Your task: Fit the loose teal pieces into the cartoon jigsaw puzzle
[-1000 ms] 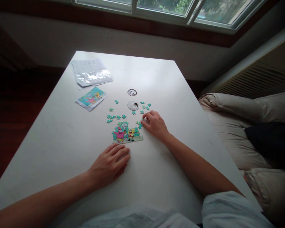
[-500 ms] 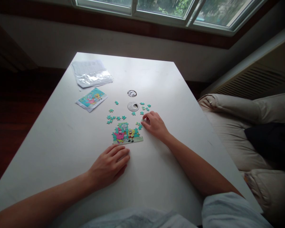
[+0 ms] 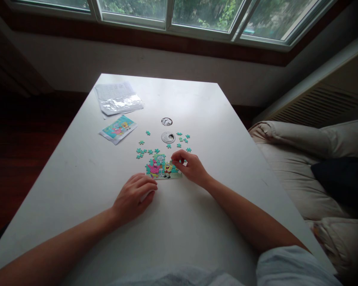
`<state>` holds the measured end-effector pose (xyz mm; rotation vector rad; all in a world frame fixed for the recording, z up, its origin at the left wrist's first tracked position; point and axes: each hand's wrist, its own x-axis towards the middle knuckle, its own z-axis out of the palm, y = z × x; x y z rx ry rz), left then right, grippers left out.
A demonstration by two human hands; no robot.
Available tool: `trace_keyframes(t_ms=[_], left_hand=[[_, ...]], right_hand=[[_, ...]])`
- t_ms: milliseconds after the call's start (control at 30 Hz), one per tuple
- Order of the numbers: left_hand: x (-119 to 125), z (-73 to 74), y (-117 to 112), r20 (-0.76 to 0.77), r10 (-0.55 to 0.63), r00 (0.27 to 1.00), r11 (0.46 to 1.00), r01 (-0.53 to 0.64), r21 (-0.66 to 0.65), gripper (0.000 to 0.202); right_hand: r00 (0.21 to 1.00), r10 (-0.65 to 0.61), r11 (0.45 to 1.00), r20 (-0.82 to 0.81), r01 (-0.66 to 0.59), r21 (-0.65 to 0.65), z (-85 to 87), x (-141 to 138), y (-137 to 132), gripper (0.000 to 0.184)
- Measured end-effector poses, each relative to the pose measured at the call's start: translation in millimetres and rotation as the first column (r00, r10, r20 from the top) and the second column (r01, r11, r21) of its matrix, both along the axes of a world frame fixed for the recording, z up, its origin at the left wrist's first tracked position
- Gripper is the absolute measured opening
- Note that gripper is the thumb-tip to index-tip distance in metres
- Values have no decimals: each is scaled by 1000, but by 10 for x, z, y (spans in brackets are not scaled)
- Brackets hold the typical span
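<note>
A partly joined jigsaw puzzle (image 3: pixel 154 170) with pink, yellow and teal cartoon figures lies on the table in front of me. My right hand (image 3: pixel 191 167) is over its right side, thumb and forefinger pinched on a small puzzle piece at the upper right edge; the fingers hide most of that piece. At the lower left corner of the puzzle, my left hand (image 3: pixel 135 195) rests on the table with loosely bent fingers, holding nothing. Loose teal puzzle pieces (image 3: pixel 150 151) lie behind the puzzle on the left, and more loose pieces (image 3: pixel 185 140) lie behind it on the right.
The white table (image 3: pixel 77 190) has a round metal-rimmed insert (image 3: pixel 168 137) and a round hole (image 3: pixel 166 121) behind it. A picture sheet (image 3: pixel 118 129) of the same cartoon and a clear plastic bag with papers (image 3: pixel 119 98) lie at the back left. A beige sofa (image 3: pixel 280 171) stands to the right.
My right hand has moved left from beside the puzzle to over its upper right edge, still pinching. The left hand stays near the puzzle's lower left corner. The view has tilted up slightly.
</note>
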<state>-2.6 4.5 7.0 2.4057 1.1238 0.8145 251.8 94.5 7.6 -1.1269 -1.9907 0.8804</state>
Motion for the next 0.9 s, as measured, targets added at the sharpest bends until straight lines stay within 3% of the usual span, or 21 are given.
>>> trace_keyframes(t_ms=[100, 167, 467, 567, 733, 900], left_hand=[[-33, 15, 71, 83, 221, 972, 973, -215, -78, 13], [-23, 11, 94, 138, 288, 948, 952, -268, -147, 11], [90, -27, 50, 174, 292, 941, 946, -256, -201, 5], [17, -23, 104, 130, 339, 932, 930, -312, -193, 5], [-168, -39, 230, -3, 476, 879, 860, -466, -209, 8], [-190, -31, 261, -90, 468, 879, 854, -476, -211, 8]], right_hand=[[995, 86, 995, -60, -88, -46, 54, -161, -207, 10], [984, 158, 986, -87, -161, -31, 58, -259, -318, 8], [968, 239, 971, -79, -238, 19, -45, -374, -449, 10], [974, 221, 974, -51, -218, 66, -38, -352, -414, 14], [979, 201, 964, -37, -190, 187, -42, -284, -327, 11], [975, 221, 952, -28, -209, 226, -96, -264, -301, 11]])
